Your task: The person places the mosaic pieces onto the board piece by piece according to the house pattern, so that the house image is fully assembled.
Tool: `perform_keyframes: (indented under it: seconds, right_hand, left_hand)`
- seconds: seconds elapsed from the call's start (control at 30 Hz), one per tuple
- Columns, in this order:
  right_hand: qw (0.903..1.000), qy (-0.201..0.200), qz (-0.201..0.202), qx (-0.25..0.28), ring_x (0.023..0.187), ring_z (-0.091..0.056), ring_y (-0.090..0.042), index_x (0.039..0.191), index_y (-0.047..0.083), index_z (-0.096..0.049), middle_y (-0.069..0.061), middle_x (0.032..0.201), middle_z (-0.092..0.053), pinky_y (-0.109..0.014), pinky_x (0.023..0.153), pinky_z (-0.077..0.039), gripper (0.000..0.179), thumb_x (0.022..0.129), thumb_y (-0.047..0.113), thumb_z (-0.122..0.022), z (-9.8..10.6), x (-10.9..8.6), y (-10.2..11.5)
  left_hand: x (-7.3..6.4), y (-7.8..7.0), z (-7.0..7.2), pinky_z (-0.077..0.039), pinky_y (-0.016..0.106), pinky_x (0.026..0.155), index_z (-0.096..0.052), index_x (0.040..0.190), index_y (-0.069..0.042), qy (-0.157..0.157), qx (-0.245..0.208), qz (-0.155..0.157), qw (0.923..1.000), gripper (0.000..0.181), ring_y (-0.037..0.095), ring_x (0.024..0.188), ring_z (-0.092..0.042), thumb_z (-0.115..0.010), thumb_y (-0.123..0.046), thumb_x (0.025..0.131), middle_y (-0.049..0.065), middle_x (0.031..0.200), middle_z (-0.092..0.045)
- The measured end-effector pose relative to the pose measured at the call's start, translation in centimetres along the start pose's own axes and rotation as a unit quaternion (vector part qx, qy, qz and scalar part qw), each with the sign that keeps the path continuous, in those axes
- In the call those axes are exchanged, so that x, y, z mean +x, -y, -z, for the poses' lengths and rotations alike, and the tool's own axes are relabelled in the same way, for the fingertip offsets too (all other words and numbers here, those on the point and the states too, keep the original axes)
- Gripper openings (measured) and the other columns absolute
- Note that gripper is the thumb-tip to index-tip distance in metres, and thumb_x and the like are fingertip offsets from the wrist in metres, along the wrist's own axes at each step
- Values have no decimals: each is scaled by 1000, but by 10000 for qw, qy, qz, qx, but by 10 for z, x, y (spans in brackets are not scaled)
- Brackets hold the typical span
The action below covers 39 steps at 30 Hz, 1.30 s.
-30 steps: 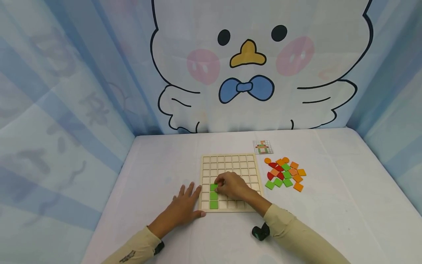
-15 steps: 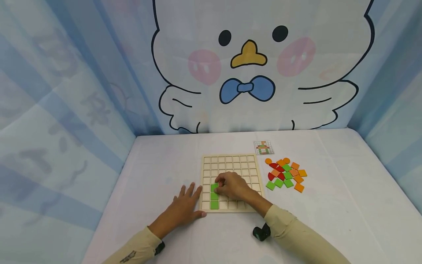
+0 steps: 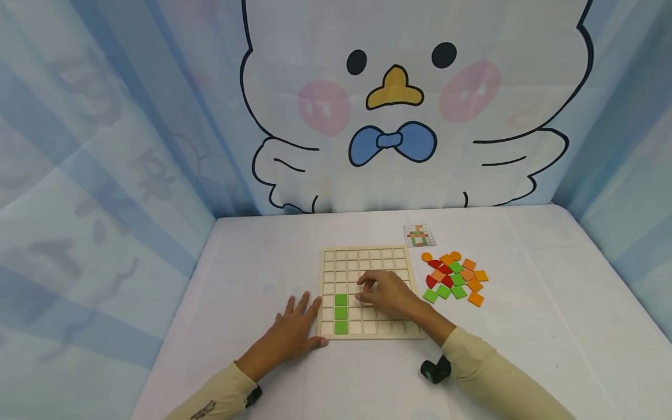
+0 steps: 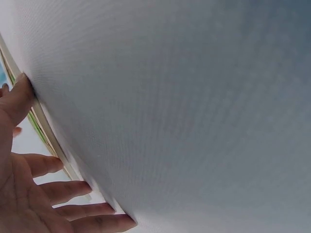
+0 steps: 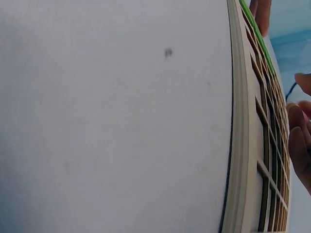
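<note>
A wooden grid board (image 3: 336, 258) lies on the table. Three green square tiles (image 3: 341, 313) sit in a column in its lower left cells. My left hand (image 3: 291, 329) is spread flat beside the board, fingertips and thumb right at its left and lower edges; the left wrist view shows its straight fingers (image 4: 102, 223) on the white cloth. Over the middle of the board hovers my right hand (image 3: 387, 293), thumb and index finger bent and apart with nothing between them. In the right wrist view, its fingers (image 5: 297, 145) stand just above the grid.
Loose orange, red and green tiles (image 3: 458, 279) lie in a cluster right of the board. A small picture card (image 3: 419, 235) lies at the board's upper right corner. Patterned curtains (image 3: 315, 175) enclose the table (image 3: 525, 326) at the back and sides.
My right hand has drawn back to the right from the top green tile, its thumb and finger parting; all three green tiles now show fully. The left hand has stayed in place.
</note>
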State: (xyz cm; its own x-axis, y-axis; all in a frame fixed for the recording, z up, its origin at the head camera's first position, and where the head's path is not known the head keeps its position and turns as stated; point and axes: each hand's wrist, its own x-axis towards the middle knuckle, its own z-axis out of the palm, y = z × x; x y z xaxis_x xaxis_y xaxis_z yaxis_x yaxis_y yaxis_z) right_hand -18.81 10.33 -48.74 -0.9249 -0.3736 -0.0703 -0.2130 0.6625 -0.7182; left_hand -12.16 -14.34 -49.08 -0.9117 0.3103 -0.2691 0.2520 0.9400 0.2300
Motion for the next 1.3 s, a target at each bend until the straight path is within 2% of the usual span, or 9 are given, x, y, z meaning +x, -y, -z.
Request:
perform_keyframes:
  seconds: [0.3, 0.57, 0.7, 0.97, 1.3]
  right_hand:
    - [9999, -90, -68, 60, 62, -51, -12, 106, 13, -69, 5, 84, -63, -25, 57, -43, 25, 88, 29, -72, 33, -19, -24]
    - [9995, -204, 59, -245, 62, -51, -13, 106, 11, -70, 6, 85, -62, -22, 54, -44, 25, 88, 30, -72, 66, -42, -49]
    - [9991, -267, -34, -326, 60, -51, -12, 107, 11, -70, 5, 84, -62, -22, 52, -44, 26, 88, 29, -73, 82, -52, -63]
    - [9980, -395, -203, -448, 62, -50, -13, 110, 11, -70, 2, 87, -62, -22, 53, -43, 24, 88, 21, -72, 103, -72, -89]
    - [9964, -483, -497, -481, 70, -53, -13, 116, 7, -67, -2, 91, -64, -22, 55, -48, 35, 88, 26, -73, 124, -94, -114]
  left_hand:
    - [-2, 1, -2, -41, 72, 93, -35, 151, -10, -121, 4, -157, 9998, 90, 55, 139, -29, -68, -57, 83, 24, 157, -29]
    - [-4, -2, 2, -40, 72, 93, -34, 151, -9, -99, -64, -142, 9998, 89, 56, 139, -29, -68, -56, 84, 25, 157, -29]
    - [-4, -3, 2, -39, 72, 94, -35, 151, -9, -106, -66, -129, 9998, 88, 55, 139, -29, -68, -56, 84, 24, 157, -29]
    - [-4, -3, 2, -39, 72, 94, -35, 151, -10, -87, -70, -87, 9999, 89, 55, 139, -29, -69, -55, 83, 24, 157, -29]
    - [-2, -2, -1, -39, 71, 96, -33, 152, -12, -69, 16, -36, 10000, 89, 54, 140, -28, -67, -58, 84, 22, 158, -28]
